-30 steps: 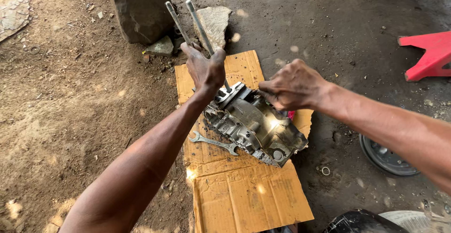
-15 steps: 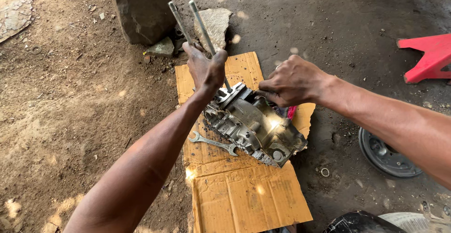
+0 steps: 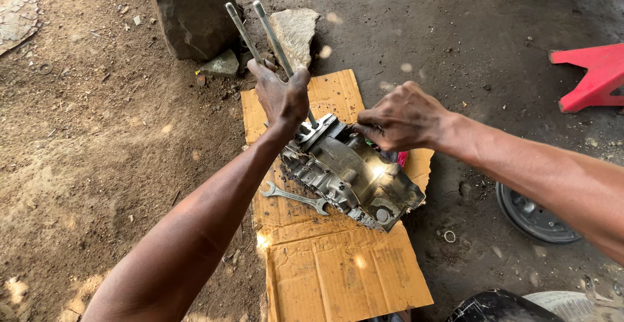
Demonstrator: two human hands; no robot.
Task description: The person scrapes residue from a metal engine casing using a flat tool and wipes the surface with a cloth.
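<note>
A cardboard sheet (image 3: 331, 263) lies on dirt ground (image 3: 97, 153). The left hand (image 3: 281, 96) grips the engine case's (image 3: 351, 176) studs (image 3: 273, 33); the right hand (image 3: 400, 117) clasps its top edge.

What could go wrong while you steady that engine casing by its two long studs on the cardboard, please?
The engine casing stands tilted on soft cardboard, so it might slip or tip. The left hand grips the long studs, which could bend under leverage. The right hand presses near sharp casing edges; the wrench lies close underneath.
</note>
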